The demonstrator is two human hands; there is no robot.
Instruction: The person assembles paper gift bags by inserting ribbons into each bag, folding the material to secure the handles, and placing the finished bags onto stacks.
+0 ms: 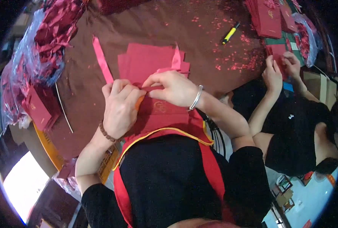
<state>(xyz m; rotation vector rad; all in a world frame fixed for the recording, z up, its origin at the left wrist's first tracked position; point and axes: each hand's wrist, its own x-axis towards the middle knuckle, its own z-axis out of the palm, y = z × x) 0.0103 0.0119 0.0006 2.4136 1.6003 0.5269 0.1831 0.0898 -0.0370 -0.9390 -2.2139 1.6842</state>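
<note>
My left hand (120, 108) and my right hand (173, 88) meet over a red pouch-like piece (157, 117) with a gold emblem. Between their bent fingertips runs a dark red ribbon (154, 88), pinched from both sides. A loose pink-red ribbon end (101, 59) stretches away past my left fingers, and another ribbon tail (176, 59) stands up beyond my right hand. Something orange (139, 102) shows at my left fingers; its kind is unclear. Under and beyond my hands lie overlapping flat red pieces (144, 60).
Red pieces in clear plastic (49, 49) heap up at the left. A yellow-and-black pen (230, 33) lies among red scraps (239, 57) on the brown cloth (199, 49). At right, a co-worker's hands (273, 76) hold a red piece, near stacked red packets (266, 19).
</note>
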